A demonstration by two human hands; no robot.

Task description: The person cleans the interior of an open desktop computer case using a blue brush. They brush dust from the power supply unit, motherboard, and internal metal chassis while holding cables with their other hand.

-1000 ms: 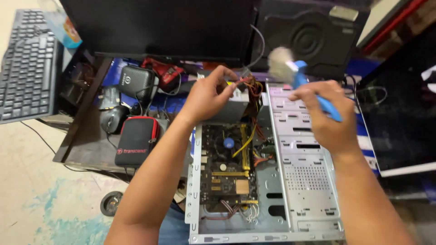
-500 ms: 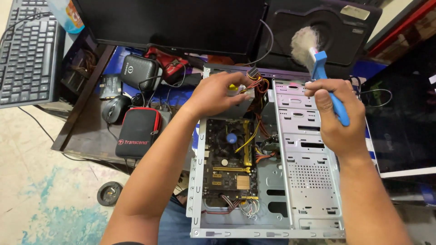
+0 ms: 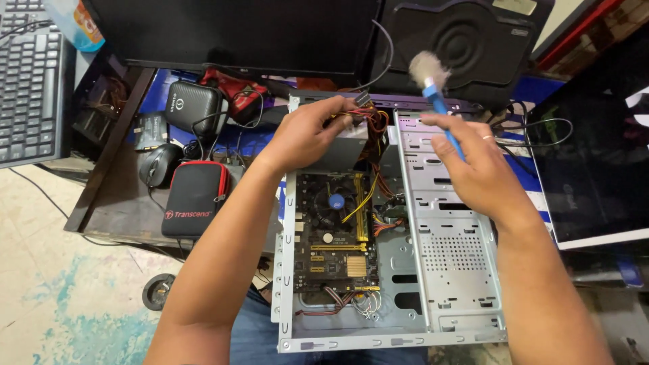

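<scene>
Up top, the fingers of the left hand (image 3: 307, 134) are pinched around a black power connector (image 3: 360, 99) at the end of a bundle of red, yellow and orange wires (image 3: 374, 125), lifting it just above the grey power supply (image 3: 345, 150) in the upper part of the open computer case (image 3: 454, 270). The right hand (image 3: 476, 169) is clenched around the blue handle of a small dusting brush (image 3: 434, 84), whose pale bristles point up and away, over the case's top edge and in front of a black speaker box (image 3: 466, 40).

Below the left hand, the motherboard (image 3: 331, 236) lies in the case with its round cooler fan (image 3: 336, 201) showing a blue centre; a yellow cable runs across it toward the drive bays. The case itself rests across the person's lap, metal drive cage on the right side.

Left of the case, on a dark low table (image 3: 108, 203), sit a black pouch with red trim (image 3: 196, 197), a black mouse (image 3: 159, 164) and a black hard-shell case (image 3: 193, 108). A keyboard (image 3: 27, 81) lies at the far left, and a dark monitor (image 3: 236, 30) stands behind.
</scene>
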